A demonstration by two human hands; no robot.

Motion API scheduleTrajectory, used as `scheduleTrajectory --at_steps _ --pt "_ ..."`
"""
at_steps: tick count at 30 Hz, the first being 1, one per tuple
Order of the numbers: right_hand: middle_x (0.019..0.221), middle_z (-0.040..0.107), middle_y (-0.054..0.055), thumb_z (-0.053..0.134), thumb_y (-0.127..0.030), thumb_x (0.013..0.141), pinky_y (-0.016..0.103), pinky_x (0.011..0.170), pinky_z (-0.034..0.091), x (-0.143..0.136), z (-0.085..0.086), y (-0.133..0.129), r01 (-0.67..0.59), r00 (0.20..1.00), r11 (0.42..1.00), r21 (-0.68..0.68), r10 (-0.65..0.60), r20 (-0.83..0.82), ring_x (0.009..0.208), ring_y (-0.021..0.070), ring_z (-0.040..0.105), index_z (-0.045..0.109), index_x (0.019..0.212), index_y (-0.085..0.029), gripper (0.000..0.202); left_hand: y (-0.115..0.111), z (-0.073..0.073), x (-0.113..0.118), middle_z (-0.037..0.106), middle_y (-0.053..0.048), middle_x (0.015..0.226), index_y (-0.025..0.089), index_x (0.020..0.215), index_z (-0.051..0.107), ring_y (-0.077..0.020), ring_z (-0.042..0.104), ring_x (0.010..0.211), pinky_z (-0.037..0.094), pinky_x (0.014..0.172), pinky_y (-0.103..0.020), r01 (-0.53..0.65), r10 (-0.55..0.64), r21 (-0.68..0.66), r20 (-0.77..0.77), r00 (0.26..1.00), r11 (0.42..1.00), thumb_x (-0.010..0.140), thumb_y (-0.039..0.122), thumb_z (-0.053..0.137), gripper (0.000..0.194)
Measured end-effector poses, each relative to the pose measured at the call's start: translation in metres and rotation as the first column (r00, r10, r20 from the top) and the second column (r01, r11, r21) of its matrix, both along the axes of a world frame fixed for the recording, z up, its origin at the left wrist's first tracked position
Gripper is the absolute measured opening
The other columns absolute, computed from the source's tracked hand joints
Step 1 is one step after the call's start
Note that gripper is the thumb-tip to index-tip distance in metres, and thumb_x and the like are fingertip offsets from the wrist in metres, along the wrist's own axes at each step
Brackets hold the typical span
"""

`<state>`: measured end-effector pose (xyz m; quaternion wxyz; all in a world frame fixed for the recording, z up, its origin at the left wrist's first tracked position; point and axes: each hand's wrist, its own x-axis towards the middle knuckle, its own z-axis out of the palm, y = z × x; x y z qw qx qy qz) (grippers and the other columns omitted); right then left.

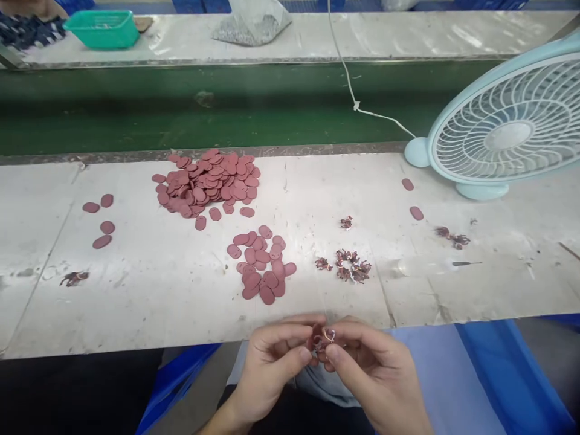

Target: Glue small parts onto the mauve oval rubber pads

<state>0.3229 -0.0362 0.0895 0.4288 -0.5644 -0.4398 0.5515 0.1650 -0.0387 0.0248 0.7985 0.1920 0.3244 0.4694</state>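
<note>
Just past the table's front edge, my left hand (276, 362) pinches a dark red oval piece (316, 336) between thumb and fingers. Facing it, my right hand (371, 368) is closed on a small reddish-brown bundle with a pale tie (328, 337), which touches the oval piece. Fingers hide much of both. Beyond my hands lies a loose group of red oval pieces (267, 295). To its right is a cluster of small tied brown bundles (353, 267), with single bundles (346, 222) close by.
A large heap of red ovals (208, 184) lies at the back left. A pale blue fan (507, 136) stands at right, its white cord (356, 106) crossing the green channel (226, 109). A thin dark tool (466, 263) lies below it. A green basket (102, 30) sits on the far bench.
</note>
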Motion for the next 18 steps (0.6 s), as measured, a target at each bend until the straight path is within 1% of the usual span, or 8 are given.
scheduleTrajectory --at_steps 3,8,11,13,16,18 --pt "0.078 0.072 0.0 0.073 -0.024 0.086 0.02 0.059 0.061 0.0 -0.0002 0.0001 -0.013 1.0 1.0 0.014 0.013 0.011 0.064 0.0134 0.069 0.077 0.092 -0.029 0.009 -0.0015 -0.0017 0.0001 0.075 -0.007 0.123 0.026 0.098 0.081 -0.0204 0.074 0.094 0.06 0.074 -0.025 -0.006 0.006 0.008 0.019 1.0 1.0 0.083 0.015 0.077 0.019" --pt "0.085 0.073 0.001 0.071 -0.022 0.087 0.02 0.058 0.061 -0.0005 -0.0039 -0.0014 -0.041 0.998 0.999 0.028 0.039 0.052 0.066 0.0136 0.07 0.075 0.096 -0.029 0.012 -0.0012 -0.0022 0.0007 0.077 -0.007 0.117 0.023 0.1 0.075 -0.0171 0.075 0.087 0.058 0.069 -0.022 -0.001 0.006 -0.061 0.085 0.996 0.998 0.081 0.013 0.079 0.023" --pt "0.089 0.074 0.001 0.071 -0.022 0.087 0.021 0.059 0.061 0.0016 -0.0048 -0.0032 -0.058 0.994 0.998 0.022 0.055 0.092 0.069 0.014 0.071 0.075 0.097 -0.03 0.014 0.0 -0.0004 -0.0003 0.077 -0.009 0.115 0.019 0.091 0.073 -0.0163 0.075 0.082 0.057 0.068 -0.022 0.013 -0.007 -0.086 0.072 0.997 0.996 0.078 0.012 0.081 0.017" --pt "0.09 0.073 0.0 0.071 -0.022 0.087 0.021 0.06 0.061 0.0035 -0.004 -0.0038 -0.071 0.991 0.997 0.021 0.068 0.116 0.07 0.0137 0.071 0.074 0.098 -0.032 0.015 0.0013 0.0012 -0.0006 0.078 -0.009 0.113 0.017 0.083 0.073 -0.0165 0.074 0.08 0.058 0.07 -0.025 0.018 -0.015 -0.08 0.039 0.999 0.997 0.078 0.012 0.081 0.01" --pt "0.088 0.073 0.0 0.071 -0.022 0.087 0.021 0.062 0.061 0.005 -0.0016 -0.0025 -0.095 0.987 0.995 0.025 0.091 0.135 0.071 0.0132 0.07 0.073 0.098 -0.031 0.014 0.0026 0.002 -0.0002 0.078 -0.008 0.108 0.017 0.077 0.077 -0.0193 0.075 0.087 0.059 0.077 -0.028 0.014 -0.014 -0.048 0.004 1.0 0.999 0.079 0.012 0.08 0.006" --pt "0.087 0.073 0.0 0.072 -0.023 0.088 0.021 0.065 0.06 0.0045 -0.0003 -0.0004 -0.098 0.989 0.995 0.004 0.097 0.114 0.072 0.0131 0.07 0.074 0.096 -0.029 0.011 0.0024 0.0008 0.0002 0.079 -0.007 0.107 0.019 0.078 0.079 -0.0196 0.075 0.089 0.059 0.076 -0.027 -0.001 0.001 -0.031 0.004 1.0 1.0 0.079 0.012 0.08 0.007"
